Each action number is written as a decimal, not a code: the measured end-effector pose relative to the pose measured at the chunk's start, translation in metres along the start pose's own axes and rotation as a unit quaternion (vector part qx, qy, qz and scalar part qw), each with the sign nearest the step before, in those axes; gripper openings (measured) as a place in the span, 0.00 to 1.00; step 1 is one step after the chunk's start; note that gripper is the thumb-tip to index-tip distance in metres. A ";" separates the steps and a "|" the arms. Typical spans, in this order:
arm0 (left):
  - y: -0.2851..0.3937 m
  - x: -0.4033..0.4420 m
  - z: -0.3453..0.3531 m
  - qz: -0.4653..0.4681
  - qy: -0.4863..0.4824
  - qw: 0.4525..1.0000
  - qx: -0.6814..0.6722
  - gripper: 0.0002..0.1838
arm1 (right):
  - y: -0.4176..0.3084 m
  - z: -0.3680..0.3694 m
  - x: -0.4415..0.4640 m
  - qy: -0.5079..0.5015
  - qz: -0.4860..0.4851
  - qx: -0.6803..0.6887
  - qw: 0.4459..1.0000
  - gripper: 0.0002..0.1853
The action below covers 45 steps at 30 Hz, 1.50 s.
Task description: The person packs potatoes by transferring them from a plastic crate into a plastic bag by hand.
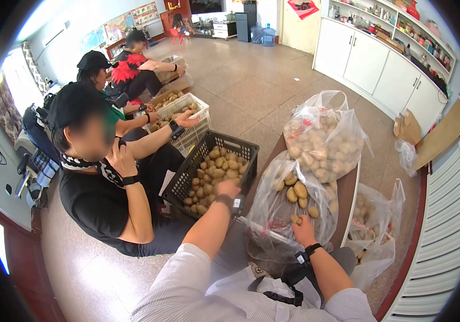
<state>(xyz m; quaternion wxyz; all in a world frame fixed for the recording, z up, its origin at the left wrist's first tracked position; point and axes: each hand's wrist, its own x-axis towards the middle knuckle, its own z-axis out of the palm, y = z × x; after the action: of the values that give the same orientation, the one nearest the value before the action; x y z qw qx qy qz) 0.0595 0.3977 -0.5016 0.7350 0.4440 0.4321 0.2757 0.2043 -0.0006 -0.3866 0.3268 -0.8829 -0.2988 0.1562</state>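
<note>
My left hand (pixel 228 188) reaches over the black plastic crate (pixel 173 184), at the right part of its heap of potatoes (pixel 207 175). Its fingers are turned away from view, so what they hold, if anything, cannot be made out. On my right, my right hand (pixel 304 229) is closed on a small potato (pixel 296 219) at the mouth of a clear plastic bag (pixel 267 201). Several loose potatoes (pixel 298 189) lie inside that bag, just beyond the hand. Both wrists wear dark bands with small devices.
Behind the open bag stands a fuller bag of potatoes (pixel 324 137). More bagged potatoes (pixel 367 206) are on the floor at right. A person in black (pixel 96 198) sits close on my left, one hand over a white crate (pixel 200 126). Two more people sit farther back.
</note>
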 end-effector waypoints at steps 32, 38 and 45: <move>0.109 -0.157 0.104 -0.074 -0.308 0.917 0.245 0.22 | -0.117 0.008 0.021 -0.177 0.007 0.404 0.897 0.25; 0.103 -0.142 0.090 -0.199 -0.210 0.957 0.028 0.19 | -0.091 0.025 0.001 -0.159 0.041 0.378 0.911 0.24; 0.097 -0.122 0.059 -0.137 -0.049 0.988 -0.045 0.21 | -0.053 0.022 -0.014 -0.149 0.050 0.302 0.940 0.20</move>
<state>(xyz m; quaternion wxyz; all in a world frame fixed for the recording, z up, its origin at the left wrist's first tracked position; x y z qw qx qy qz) 0.0510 0.3210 -0.3539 0.8057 0.3595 0.4392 0.1693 0.1603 0.0331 -0.3656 0.5219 -0.7230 -0.2381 0.3850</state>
